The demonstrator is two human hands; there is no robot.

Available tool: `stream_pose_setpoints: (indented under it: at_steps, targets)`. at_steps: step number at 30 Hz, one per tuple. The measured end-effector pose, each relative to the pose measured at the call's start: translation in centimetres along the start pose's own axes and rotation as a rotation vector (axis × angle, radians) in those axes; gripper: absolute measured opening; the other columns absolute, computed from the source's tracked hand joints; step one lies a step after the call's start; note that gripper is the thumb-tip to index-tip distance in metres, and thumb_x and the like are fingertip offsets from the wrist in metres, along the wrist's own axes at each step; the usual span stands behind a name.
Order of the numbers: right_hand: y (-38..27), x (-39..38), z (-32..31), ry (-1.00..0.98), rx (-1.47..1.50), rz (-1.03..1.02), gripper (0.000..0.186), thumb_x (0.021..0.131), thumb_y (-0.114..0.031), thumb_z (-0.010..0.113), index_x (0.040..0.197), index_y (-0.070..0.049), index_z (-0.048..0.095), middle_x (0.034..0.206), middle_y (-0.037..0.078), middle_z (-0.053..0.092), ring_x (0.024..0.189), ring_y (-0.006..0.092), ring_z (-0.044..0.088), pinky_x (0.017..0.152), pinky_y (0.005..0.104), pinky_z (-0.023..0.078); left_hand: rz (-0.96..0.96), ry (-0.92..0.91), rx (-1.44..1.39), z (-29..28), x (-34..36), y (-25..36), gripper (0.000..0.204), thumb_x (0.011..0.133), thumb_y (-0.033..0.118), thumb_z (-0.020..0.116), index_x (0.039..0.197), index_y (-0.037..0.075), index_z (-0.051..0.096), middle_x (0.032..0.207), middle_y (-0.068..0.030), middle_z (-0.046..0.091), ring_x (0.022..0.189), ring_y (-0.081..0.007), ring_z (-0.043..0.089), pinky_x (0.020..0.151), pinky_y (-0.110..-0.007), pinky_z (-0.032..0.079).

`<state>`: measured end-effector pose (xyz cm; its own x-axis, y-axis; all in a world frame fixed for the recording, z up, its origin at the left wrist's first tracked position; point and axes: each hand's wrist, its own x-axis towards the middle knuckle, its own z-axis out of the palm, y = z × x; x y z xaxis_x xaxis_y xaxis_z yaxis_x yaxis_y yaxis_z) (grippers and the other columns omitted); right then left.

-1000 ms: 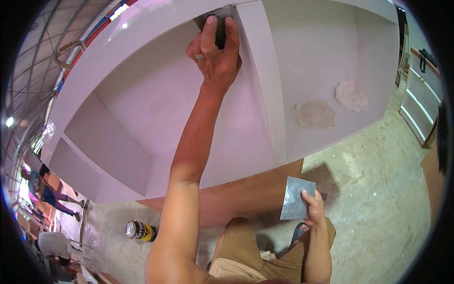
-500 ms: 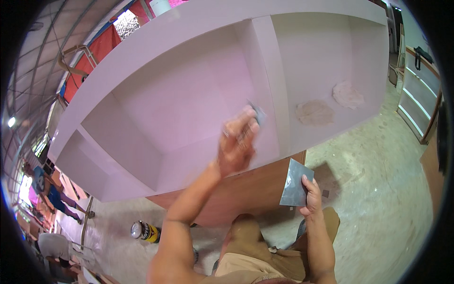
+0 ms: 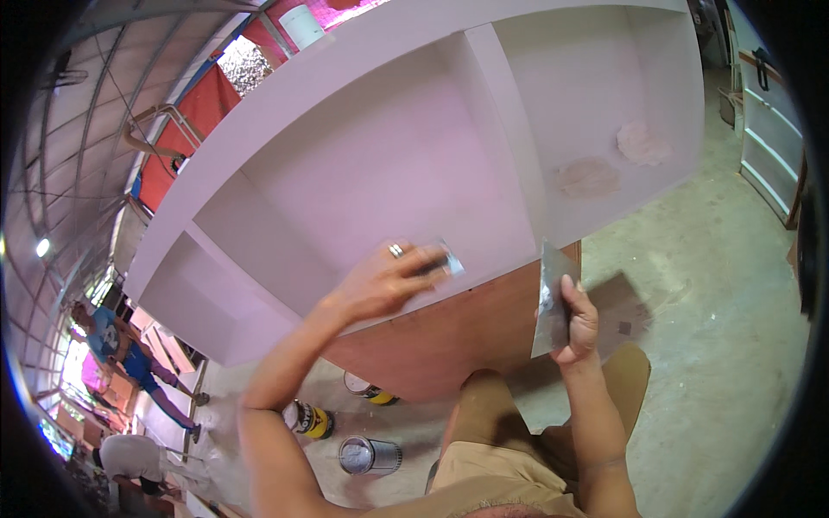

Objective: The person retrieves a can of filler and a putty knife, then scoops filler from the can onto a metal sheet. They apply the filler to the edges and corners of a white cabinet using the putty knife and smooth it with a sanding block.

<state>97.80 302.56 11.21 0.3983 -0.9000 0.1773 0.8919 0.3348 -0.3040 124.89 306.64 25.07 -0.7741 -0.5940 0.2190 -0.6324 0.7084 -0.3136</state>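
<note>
My left hand [image 3: 393, 281], a ring on one finger, is closed on a small putty blade [image 3: 451, 262] just over the lower wall of the cabinet's middle compartment. The hand and blade are slightly blurred, and I cannot tell whether the blade touches the surface. A larger flat metal plate [image 3: 551, 302], smeared with pale putty, is gripped upright in my right hand [image 3: 579, 326], thumb across its face. That plate is in front of the cabinet's lower edge. The white cabinet [image 3: 380, 164] looks pinkish and has several open compartments.
Two crumpled pale pieces, a tan one [image 3: 589, 177] and a whiter one [image 3: 643, 144], lie in the right compartment. A brown wooden panel [image 3: 432, 345] supports the cabinet. An open grey can [image 3: 370, 455] and yellow-black cans [image 3: 311, 420] stand on the floor. People [image 3: 129, 354] are at far left.
My left hand has come down and left with the blade, toward the compartment's lower edge. My right hand has raised the plate slightly and turned it more edge-on. The view has shifted.
</note>
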Motion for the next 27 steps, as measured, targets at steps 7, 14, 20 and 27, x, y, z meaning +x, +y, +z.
stream_pose_setpoints:
  at_steps: [7, 14, 20, 27]
  targets:
    - [3.1, 2.6, -8.7, 0.136, -0.114, 0.069, 0.023, 0.094, -0.018, 0.059, 0.114, -0.008, 0.054, 0.097, 0.004, 0.064, 0.084, 0.0161, 0.065, 0.073, 0.0337, 0.056, 0.073, 0.158, 0.745, -15.3, 6.4, -7.7, 0.054, 0.079, -0.008, 0.062, 0.122, 0.025, 0.064, 0.128, -0.0046, 0.06, 0.116, -0.0258, 0.057, 0.099, -0.043, 0.043]
    - [3.4, 2.5, -10.5, 0.186, -0.117, 0.136, 0.023, 0.092, -0.017, 0.06, 0.113, -0.007, 0.054, 0.095, 0.004, 0.064, 0.083, 0.0165, 0.066, 0.074, 0.0345, 0.056, 0.045, 0.125, 0.996, -16.6, 9.8, -9.9, 0.064, 0.076, -0.006, 0.068, 0.122, 0.037, 0.063, 0.13, 0.0048, 0.059, 0.129, -0.0224, 0.047, 0.114, -0.054, 0.029]
    - [3.0, 2.8, -11.4, 0.169, -0.1, 0.13, 0.028, 0.093, -0.019, 0.06, 0.117, -0.007, 0.052, 0.101, 0.005, 0.063, 0.088, 0.017, 0.065, 0.078, 0.0352, 0.056, 0.078, 0.146, 1.067, -15.7, 12.3, -10.2, 0.065, 0.073, -0.003, 0.074, 0.122, 0.039, 0.063, 0.13, 0.007, 0.058, 0.129, -0.0205, 0.047, 0.117, -0.054, 0.022]
    - [2.8, 2.6, -11.3, 0.181, -0.092, 0.138, 0.026, 0.093, -0.019, 0.06, 0.115, -0.007, 0.053, 0.098, 0.005, 0.064, 0.086, 0.017, 0.065, 0.076, 0.0351, 0.057, 0.057, 0.171, 1.118, -14.7, 14.9, -10.1, 0.064, 0.075, -0.001, 0.073, 0.121, 0.04, 0.062, 0.127, 0.009, 0.059, 0.129, -0.0201, 0.047, 0.117, -0.057, 0.019]
